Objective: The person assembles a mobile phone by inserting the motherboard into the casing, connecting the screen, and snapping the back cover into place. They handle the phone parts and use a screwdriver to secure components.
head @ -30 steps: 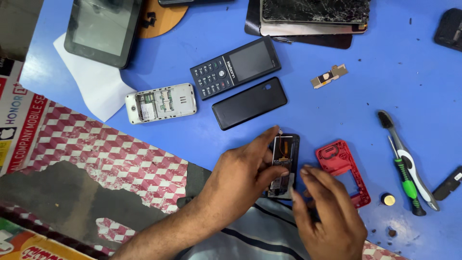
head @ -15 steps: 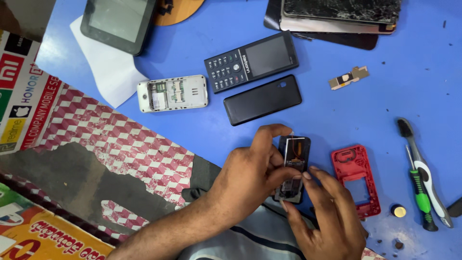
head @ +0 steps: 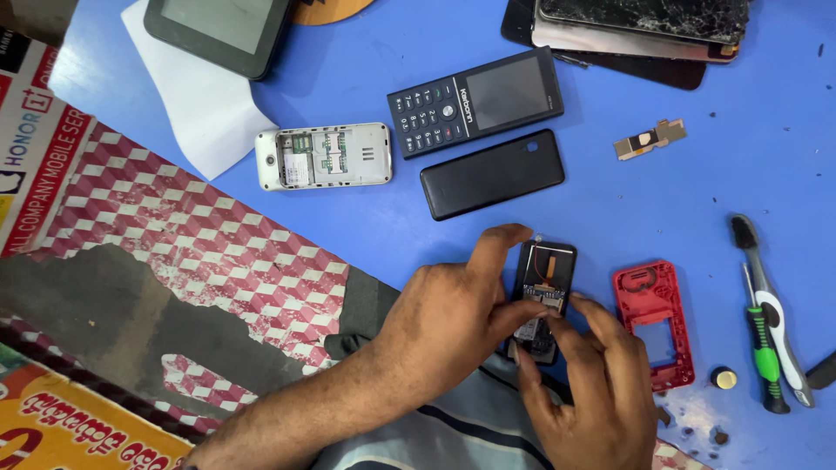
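Circuitry lay exposed inside the small opened phone (head: pixel 545 292), a dark, narrow handset with its cover off, showing an orange-brown flex strip near the top and metal parts lower down. It rested on the blue table (head: pixel 348 61), at the near edge, just left of a red phone frame (head: pixel 655 324).

The left hand (head: pixel 453 318) reached in from the lower left, palm down, forefinger arched over the phone's top left corner and thumb pressed against its left side, pinching the body steady. The right hand (head: pixel 592 392) came up from below, fingers bent and fingertips set on the phone's lower half, covering it; whether it held any small part I could not tell. The two hands nearly touched over the handset.

Beyond the phone, a black back cover (head: pixel 492 174) lay apart from it, with a dark keypad phone (head: pixel 475 100) just above that and a white opened phone (head: pixel 324 157) to their left. A small brass-coloured part (head: pixel 649 139) sat alone towards the right. Right of the red frame were a small round button cell (head: pixel 723 378), a green-handled screwdriver (head: pixel 765 352) and a brush (head: pixel 771 296) beside it. At the far edge lay a tablet (head: pixel 222 26) on white paper (head: pixel 205 109) and a stack of cracked screens (head: pixel 636 30). Bare blue surface stayed open between the black cover and the handset, and right of the brass part; a red-checked cloth (head: pixel 192 252) bounded the left.
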